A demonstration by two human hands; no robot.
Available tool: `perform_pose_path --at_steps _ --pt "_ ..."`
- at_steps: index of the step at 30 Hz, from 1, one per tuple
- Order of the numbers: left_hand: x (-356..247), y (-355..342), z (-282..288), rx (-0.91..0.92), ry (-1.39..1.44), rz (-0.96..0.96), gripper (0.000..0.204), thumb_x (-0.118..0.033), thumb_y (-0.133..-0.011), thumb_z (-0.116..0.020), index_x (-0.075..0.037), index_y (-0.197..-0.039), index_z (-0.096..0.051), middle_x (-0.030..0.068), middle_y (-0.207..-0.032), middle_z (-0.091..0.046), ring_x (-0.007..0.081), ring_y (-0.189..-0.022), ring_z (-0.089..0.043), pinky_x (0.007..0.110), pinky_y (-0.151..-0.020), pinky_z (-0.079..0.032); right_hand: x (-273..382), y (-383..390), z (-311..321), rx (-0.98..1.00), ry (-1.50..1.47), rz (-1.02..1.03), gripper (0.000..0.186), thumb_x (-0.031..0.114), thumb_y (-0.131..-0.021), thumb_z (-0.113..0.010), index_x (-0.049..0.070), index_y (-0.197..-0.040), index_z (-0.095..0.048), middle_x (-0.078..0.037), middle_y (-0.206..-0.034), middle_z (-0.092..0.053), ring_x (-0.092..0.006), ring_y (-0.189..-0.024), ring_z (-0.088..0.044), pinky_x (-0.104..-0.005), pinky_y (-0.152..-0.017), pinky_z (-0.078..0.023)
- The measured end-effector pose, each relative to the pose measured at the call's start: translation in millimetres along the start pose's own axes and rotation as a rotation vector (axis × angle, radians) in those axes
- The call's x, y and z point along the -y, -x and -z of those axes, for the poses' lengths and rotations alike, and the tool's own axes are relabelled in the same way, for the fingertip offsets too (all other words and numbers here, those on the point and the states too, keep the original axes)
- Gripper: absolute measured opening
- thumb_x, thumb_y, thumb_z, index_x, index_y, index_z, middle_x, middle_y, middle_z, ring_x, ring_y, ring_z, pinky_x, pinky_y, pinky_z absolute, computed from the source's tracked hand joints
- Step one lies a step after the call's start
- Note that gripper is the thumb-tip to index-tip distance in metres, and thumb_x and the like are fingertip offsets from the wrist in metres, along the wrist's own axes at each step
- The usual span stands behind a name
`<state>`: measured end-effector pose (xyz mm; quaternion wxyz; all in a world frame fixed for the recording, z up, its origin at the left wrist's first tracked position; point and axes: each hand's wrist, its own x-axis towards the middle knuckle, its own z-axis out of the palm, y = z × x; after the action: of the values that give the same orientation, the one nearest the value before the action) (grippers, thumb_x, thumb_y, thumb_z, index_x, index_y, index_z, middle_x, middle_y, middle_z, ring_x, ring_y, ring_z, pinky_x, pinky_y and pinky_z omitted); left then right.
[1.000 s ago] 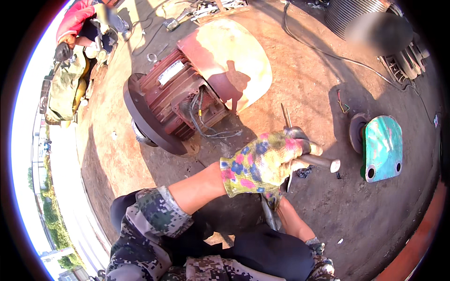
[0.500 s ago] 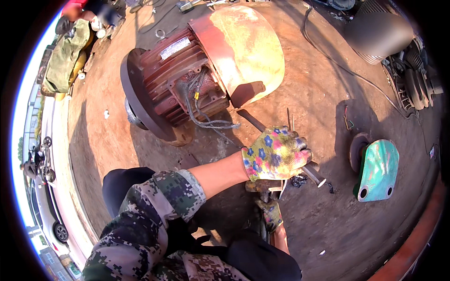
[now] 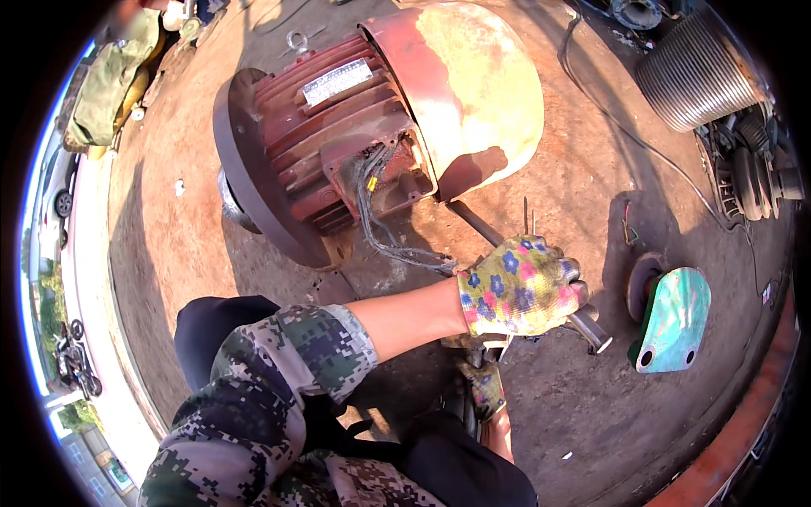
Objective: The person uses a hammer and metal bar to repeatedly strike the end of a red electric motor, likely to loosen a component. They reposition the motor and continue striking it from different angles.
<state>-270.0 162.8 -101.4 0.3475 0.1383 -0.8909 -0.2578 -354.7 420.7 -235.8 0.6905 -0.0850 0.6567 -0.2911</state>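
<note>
My left hand, in a flowered glove, is closed round a steel bar that slants from under the motor's cover to an end at lower right. Below it, my right hand, similarly gloved and partly hidden, grips a metal handle; the tool's head is mostly covered by my left hand. Just beyond them lies a rusty red motor with a dark round flange, a large paint-worn cover and an open terminal box with loose grey cables.
A green plate with a round disc lies at right. A ribbed drum, parts and a long cable are behind. A partly visible person and green canvas bundle are upper left; a red edge borders the right.
My left hand has shifted right along with the bar, which now points up under the motor's cover. My right hand sits lower beneath it. The view has also shifted.
</note>
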Motion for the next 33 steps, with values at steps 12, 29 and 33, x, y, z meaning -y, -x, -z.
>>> perform_pose_path --at_steps 12,29,33 --pt "37.9 -32.8 54.6 -0.426 0.103 0.309 0.034 -0.035 -0.091 -0.083 -0.005 -0.090 -0.068 0.0125 -0.069 -0.064 0.0283 -0.062 -0.067 0.039 -0.057 -0.051 -17.8 -12.4 6.4 -0.076 0.224 0.050 0.029 0.009 -0.093 -0.078 0.004 -0.118 -0.064 -0.004 -0.082 -0.068 -0.0130 -0.062 -0.063 -0.0311 -0.051 -0.050" --pt "59.8 -10.9 82.8 -0.546 0.516 0.559 0.018 -0.011 -0.105 -0.067 0.000 -0.118 -0.073 0.0027 -0.089 -0.073 0.0041 -0.066 -0.055 0.023 -0.056 -0.043 -40.7 -15.8 15.3 -0.073 0.441 0.164 0.054 0.026 -0.087 -0.080 -0.003 -0.131 -0.065 -0.025 -0.117 -0.075 -0.0375 -0.112 -0.072 -0.0432 -0.095 -0.055" --pt "69.1 -17.3 98.7 -0.585 0.716 0.339 0.018 -0.006 -0.106 -0.059 0.002 -0.119 -0.069 0.0078 -0.090 -0.072 0.0078 -0.061 -0.055 0.027 -0.051 -0.045 -42.6 -18.1 11.4 -0.079 0.264 0.329 0.052 0.024 -0.087 -0.078 -0.003 -0.131 -0.066 -0.024 -0.113 -0.076 -0.0366 -0.108 -0.074 -0.0434 -0.092 -0.056"
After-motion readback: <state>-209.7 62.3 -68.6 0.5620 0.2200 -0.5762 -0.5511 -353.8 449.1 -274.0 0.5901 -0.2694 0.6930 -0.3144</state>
